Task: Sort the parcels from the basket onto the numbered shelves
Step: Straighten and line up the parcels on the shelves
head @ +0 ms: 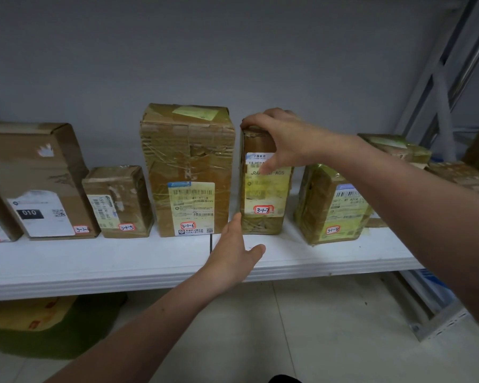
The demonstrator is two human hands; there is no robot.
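A row of taped cardboard parcels stands on a white shelf (pixel 122 261). The narrow upright parcel labelled 3-1-7 (pixel 263 189) is in the middle. My right hand (pixel 282 139) grips its top, fingers over the far edge and thumb down its front. My left hand (pixel 235 250) is open, its straight fingers touching the parcel's lower left edge. To its left stands the tall parcel 3-1-6 (pixel 188 167), to its right the parcel 3-1-8 (pixel 329 205).
Further left are parcels 3-1-5 (pixel 119 201) and 3-1-4 (pixel 36 178). More parcels (pixel 398 147) lie at the back right by the metal shelf upright (pixel 443 92). Below the shelf sits a green basket (pixel 53 333) with a yellow parcel (pixel 25 313).
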